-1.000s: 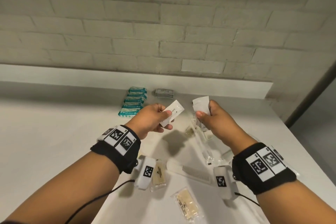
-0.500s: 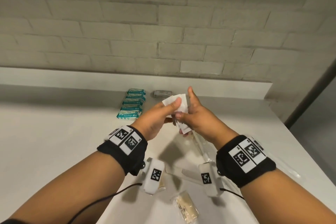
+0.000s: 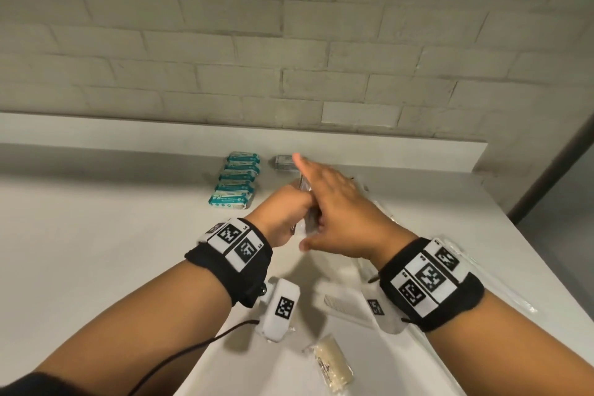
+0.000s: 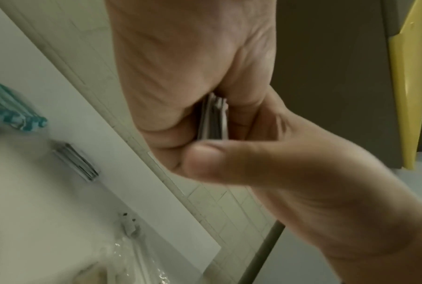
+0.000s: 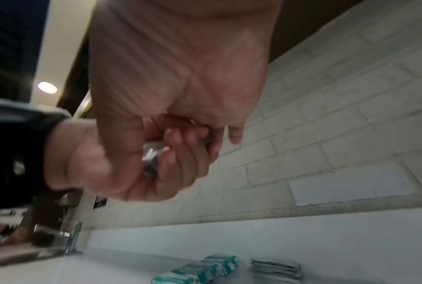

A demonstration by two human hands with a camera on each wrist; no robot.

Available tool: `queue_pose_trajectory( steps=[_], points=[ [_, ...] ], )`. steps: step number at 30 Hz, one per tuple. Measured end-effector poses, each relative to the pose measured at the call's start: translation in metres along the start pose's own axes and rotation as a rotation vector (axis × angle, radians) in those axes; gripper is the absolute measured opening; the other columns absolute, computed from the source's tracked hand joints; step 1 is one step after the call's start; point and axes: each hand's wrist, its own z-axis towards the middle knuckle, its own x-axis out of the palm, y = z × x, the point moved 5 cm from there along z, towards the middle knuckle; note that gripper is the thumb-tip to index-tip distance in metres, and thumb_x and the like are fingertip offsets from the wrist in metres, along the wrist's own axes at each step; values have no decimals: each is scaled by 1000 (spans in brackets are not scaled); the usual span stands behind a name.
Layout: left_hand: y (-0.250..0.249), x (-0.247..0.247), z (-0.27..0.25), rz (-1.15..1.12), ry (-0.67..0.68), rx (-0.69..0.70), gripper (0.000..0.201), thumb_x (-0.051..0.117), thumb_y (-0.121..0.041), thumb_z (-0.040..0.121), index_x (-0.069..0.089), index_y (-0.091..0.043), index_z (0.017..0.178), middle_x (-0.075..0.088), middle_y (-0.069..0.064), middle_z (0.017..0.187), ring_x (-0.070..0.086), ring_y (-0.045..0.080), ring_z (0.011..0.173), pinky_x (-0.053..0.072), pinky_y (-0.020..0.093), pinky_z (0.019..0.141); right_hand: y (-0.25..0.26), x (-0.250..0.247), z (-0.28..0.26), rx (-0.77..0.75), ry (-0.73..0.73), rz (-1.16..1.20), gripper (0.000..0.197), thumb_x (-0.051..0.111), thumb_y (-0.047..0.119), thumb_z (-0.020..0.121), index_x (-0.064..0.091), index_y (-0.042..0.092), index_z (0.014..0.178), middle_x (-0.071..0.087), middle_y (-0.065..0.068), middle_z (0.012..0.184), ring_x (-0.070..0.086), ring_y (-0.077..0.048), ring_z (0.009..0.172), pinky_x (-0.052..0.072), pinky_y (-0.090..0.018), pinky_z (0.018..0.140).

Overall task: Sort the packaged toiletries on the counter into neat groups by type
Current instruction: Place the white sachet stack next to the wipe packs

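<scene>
My left hand (image 3: 289, 212) pinches the thin white sachets (image 4: 213, 119) edge-up while my flat, straight-fingered right hand (image 3: 334, 202) squares them for stacking.

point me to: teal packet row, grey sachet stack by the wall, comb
teal packet row (image 3: 234, 182): head view, middle packet of the row.
grey sachet stack (image 5: 275, 269): right wrist view, front edge of the stack.
comb (image 3: 345, 308): head view, middle of its spine, between the two wrists.
</scene>
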Motion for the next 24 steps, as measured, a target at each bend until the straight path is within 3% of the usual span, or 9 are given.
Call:
queue_pose_trajectory(
  steps=[2,8,11,13,15,17,19,22,24],
  points=[
    [4,1,-1,-21,16,-35,23,40,6,86,56,-10,87,51,6,62,51,15,55,37,25,51,2,-4,2,-29,-58,-24,115,76,28,66,-1,35,151,35,4,138,28,-14,133,27,-29,112],
    [7,-2,-4,-130,11,-93,21,42,1,89,56,-11,79,51,5,65,51,15,57,40,25,53,5,0,5,-77,-38,-48,119,78,36,66,-5,39,150,40,6,124,38,-10,120,30,-18,95],
    [3,-5,-4,-194,-29,-46,22,45,-6,93,57,-12,76,53,2,59,54,13,52,44,23,50,5,1,6,-29,-65,63,122,83,36,63,-2,39,150,36,7,137,37,-8,123,37,-24,102],
    [-1,-13,1,-357,-84,11,19,49,-12,96,61,-11,81,57,1,58,58,14,56,49,27,56,-3,2,7,105,-85,321,119,85,39,63,5,38,151,30,9,144,36,-3,124,35,-17,99],
    [-5,-24,6,-481,-137,106,16,50,-16,98,63,-12,88,62,0,63,62,15,69,50,29,65,-14,4,9,257,-151,526,81,76,41,76,34,26,144,42,3,136,47,-8,117,39,-20,94],
    [-4,-31,9,-514,-140,163,17,48,-21,99,61,-15,90,69,-1,74,64,17,77,51,32,72,-19,11,12,375,-112,722,39,63,39,89,57,16,120,59,-1,114,60,-15,97,48,-26,80],
    [-1,-28,12,-499,-87,177,22,43,-27,100,58,-17,88,73,0,88,68,16,81,53,33,76,-16,25,15,428,-12,967,25,56,33,95,61,11,105,63,-5,96,62,-19,82,50,-30,69],
    [7,-20,15,-487,5,160,25,39,-32,101,55,-18,87,71,1,107,69,17,91,52,38,85,-13,34,22,450,-11,1205,10,57,18,95,58,11,87,62,-6,81,61,-21,73,52,-28,60],
    [14,-24,17,-426,38,144,23,42,-32,99,59,-17,92,69,1,111,65,19,98,49,40,90,-19,39,26,473,-9,1258,6,61,11,91,58,9,86,62,-5,75,60,-19,66,52,-25,54]
  ],
)
